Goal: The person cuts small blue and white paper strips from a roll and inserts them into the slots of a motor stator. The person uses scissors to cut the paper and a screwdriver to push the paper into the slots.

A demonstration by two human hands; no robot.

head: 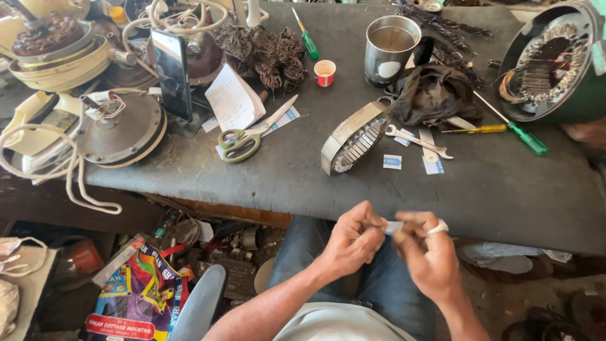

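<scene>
Over the lap, left hand (351, 242) and right hand (424, 251) both pinching one small paper slip (393, 227).

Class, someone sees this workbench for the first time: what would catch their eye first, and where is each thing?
Probably the two bare hands at the bottom, left hand and right hand, pinching a small pale slip of paper between them. Above them, mid-bench, a slotted ring-shaped metal motor core stands on edge. Left of it lie green-handled scissors; a shiny steel cup stands behind.
</scene>
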